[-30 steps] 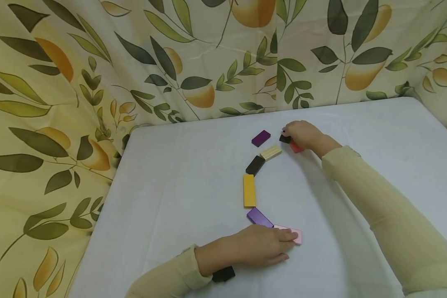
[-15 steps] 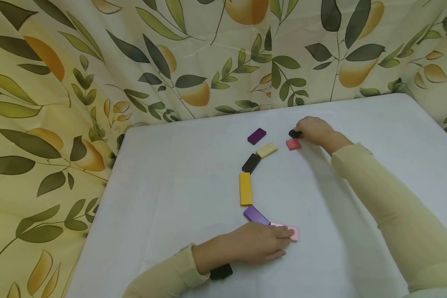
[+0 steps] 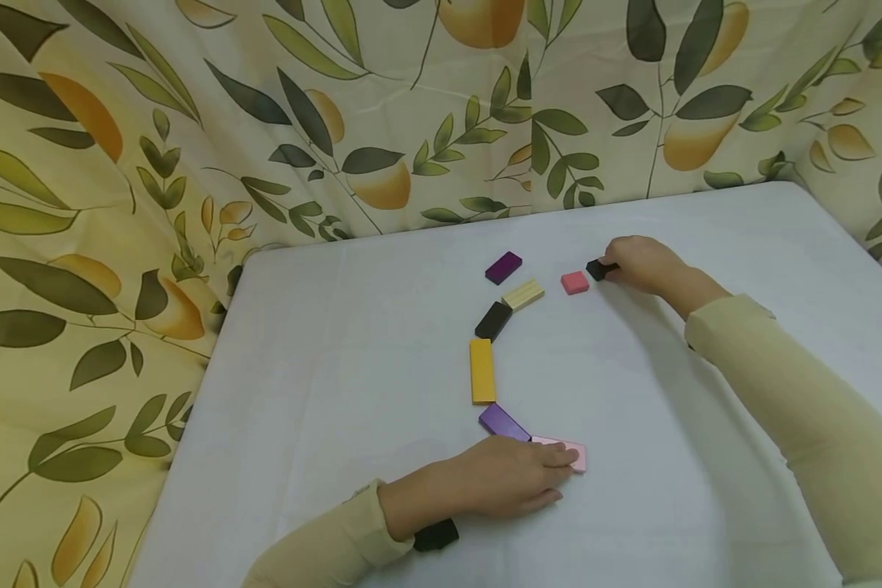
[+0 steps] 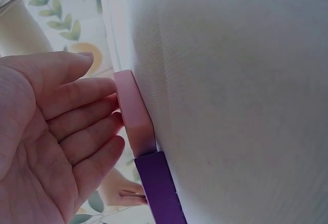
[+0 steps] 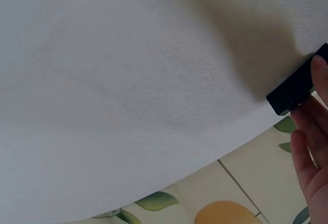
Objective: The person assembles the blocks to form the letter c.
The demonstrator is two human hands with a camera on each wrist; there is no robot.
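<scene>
With thumb and fingers, my right hand (image 3: 648, 263) pinches a black block (image 3: 599, 269) at the table's far right; the right wrist view shows the thumb on the same black block (image 5: 292, 88). Just left of it lies a short coral-red block (image 3: 575, 282), apart from the hand. My left hand (image 3: 501, 480) has its fingers extended, their tips resting on a pink block (image 3: 581, 462). In the left wrist view those fingertips touch the side of the pink block (image 4: 134, 114), which meets a purple block (image 4: 160, 185) at its end. The fingers hide part of the pink block in the head view.
From the purple block (image 3: 503, 422), a curve continues through a yellow block (image 3: 483, 371), a black-brown block (image 3: 494, 321) and a pale wooden block (image 3: 523, 295). A dark purple block (image 3: 503, 267) lies separately behind. White cloth covers the table (image 3: 323, 367); a patterned curtain (image 3: 382, 122) hangs behind.
My right hand has moved right with the black block, from behind the coral-red block to its right side, uncovering it. The left hand stays on the pink block. The head view has shifted slightly.
</scene>
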